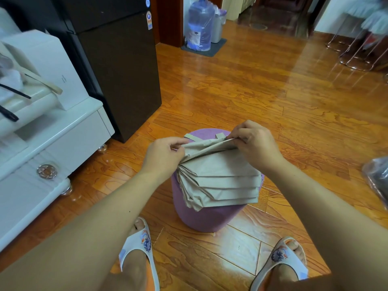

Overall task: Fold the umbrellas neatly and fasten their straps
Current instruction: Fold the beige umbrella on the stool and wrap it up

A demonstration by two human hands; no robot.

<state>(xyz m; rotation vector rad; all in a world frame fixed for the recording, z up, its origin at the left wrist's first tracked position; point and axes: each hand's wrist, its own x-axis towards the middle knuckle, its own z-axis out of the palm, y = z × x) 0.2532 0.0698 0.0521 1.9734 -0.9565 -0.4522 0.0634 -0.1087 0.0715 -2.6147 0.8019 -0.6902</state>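
Both hands are gripping a beige umbrella [218, 177] lying across a purple stool [207, 217].

The left hand [162, 156] is clutching the gathered end of the canopy, while the right hand [255, 143] is pinching the upper fold edge; pleats are hanging over the stool's near rim, and a strap tab [220, 135] is sticking out behind. A white cabinet [52, 148] and a dark fridge [117, 70] are crowding the left side. A water jug [199, 24] is standing well apart, with open wooden floor [262, 91] spreading ahead and to the right. Slippered feet [139, 255] are flanking the stool.
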